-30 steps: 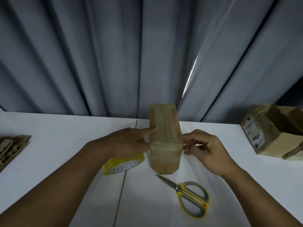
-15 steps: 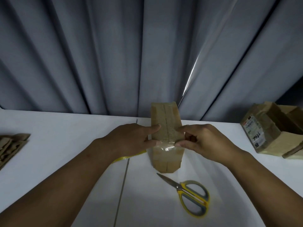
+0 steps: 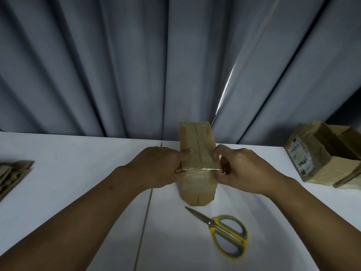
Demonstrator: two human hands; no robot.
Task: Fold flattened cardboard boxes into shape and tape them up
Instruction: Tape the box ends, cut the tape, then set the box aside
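A long, narrow folded cardboard box (image 3: 196, 145) lies on the white table (image 3: 78, 163), pointing away from me. A band of clear tape (image 3: 197, 175) crosses its top near the front end. My left hand (image 3: 158, 169) presses the box's left side, thumb on the top edge. My right hand (image 3: 240, 169) grips the right side, fingers pinched at the tape's end. The yellow tape roll is hidden behind my left hand.
Yellow-and-grey scissors (image 3: 224, 231) lie shut just in front of the box. A finished taped box with a label (image 3: 316, 159) sits at the right edge. Flattened cardboard (image 3: 11, 175) lies at the far left. Grey curtains (image 3: 136, 65) hang behind the table.
Both hands moved in and slightly away from me along the box, closing on its sides over the tape band. The tape roll, visible a second ago under my left hand, is now covered.
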